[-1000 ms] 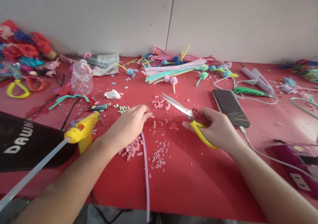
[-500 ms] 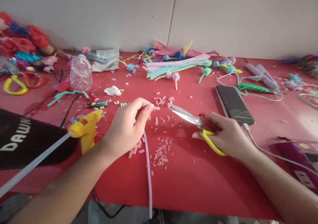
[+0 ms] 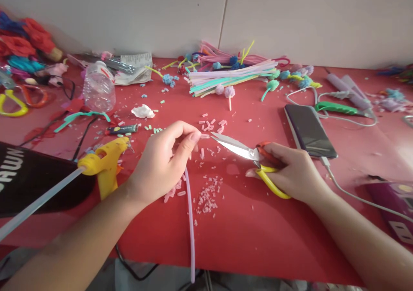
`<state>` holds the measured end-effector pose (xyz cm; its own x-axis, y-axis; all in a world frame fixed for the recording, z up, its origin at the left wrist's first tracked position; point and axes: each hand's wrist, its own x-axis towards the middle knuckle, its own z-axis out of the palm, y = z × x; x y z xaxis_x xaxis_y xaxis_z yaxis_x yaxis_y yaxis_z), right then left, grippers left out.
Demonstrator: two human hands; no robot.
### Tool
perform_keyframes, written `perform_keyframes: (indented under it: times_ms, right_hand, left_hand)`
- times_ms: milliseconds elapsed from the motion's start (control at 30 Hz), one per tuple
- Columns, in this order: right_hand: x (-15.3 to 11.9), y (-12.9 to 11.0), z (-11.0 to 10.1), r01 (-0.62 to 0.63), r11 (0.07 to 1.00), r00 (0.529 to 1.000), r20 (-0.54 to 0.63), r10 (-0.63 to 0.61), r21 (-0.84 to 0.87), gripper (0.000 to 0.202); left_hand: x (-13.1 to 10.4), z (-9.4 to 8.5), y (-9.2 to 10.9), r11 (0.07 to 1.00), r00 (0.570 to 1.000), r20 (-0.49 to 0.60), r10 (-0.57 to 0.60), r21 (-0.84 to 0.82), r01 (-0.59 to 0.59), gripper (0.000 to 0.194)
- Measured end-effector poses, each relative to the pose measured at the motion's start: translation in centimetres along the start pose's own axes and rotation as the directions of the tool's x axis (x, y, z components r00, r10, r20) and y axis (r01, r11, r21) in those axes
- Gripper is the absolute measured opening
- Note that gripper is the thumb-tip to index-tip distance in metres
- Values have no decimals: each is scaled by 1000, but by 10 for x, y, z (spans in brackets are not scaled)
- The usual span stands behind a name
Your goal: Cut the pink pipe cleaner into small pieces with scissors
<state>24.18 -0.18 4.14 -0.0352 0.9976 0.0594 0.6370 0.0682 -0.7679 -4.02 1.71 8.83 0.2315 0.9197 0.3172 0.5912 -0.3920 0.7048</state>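
My left hand [image 3: 167, 162] is closed in a pinch, with a short pale pink end showing at its fingertips. A lilac pipe cleaner [image 3: 190, 226] runs from beneath this hand down past the table's front edge. In my right hand [image 3: 290, 170] are scissors [image 3: 237, 148] with orange and yellow handles, their blades slightly parted. The blade tips point left, close to the pinched end. Short pink pieces [image 3: 211, 124] lie just beyond the fingertips. Finer pink clippings [image 3: 208, 196] form a small heap between my hands. More pink pieces [image 3: 172, 191] are partly hidden by the left hand.
A yellow glue gun [image 3: 108, 164] stands left, its glue stick reaching toward me. Behind it are a plastic bottle [image 3: 99, 89] and a dark lighter-like tube [image 3: 121, 130]. A pipe-cleaner bundle [image 3: 232, 78] lies at the back. A cabled phone [image 3: 311, 130] and green cutter [image 3: 338, 108] lie right.
The scissors have moved left, bringing their tips closer to my left fingertips. My left hand keeps its pinch. The whole view has shifted slightly.
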Motion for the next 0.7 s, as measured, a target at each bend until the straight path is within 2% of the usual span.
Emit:
perform_keyframes:
  times_ms: [167, 700]
  right_hand:
    - [0, 0, 1, 17, 1000, 1000, 2, -17, -4, 70]
    - [1, 0, 2, 49, 998, 999, 4, -49, -44, 71]
  left_hand:
    - [1, 1, 2, 997, 999, 21, 35, -73, -33, 19]
    - [0, 4, 1, 994, 999, 38, 34, -101, -30, 19]
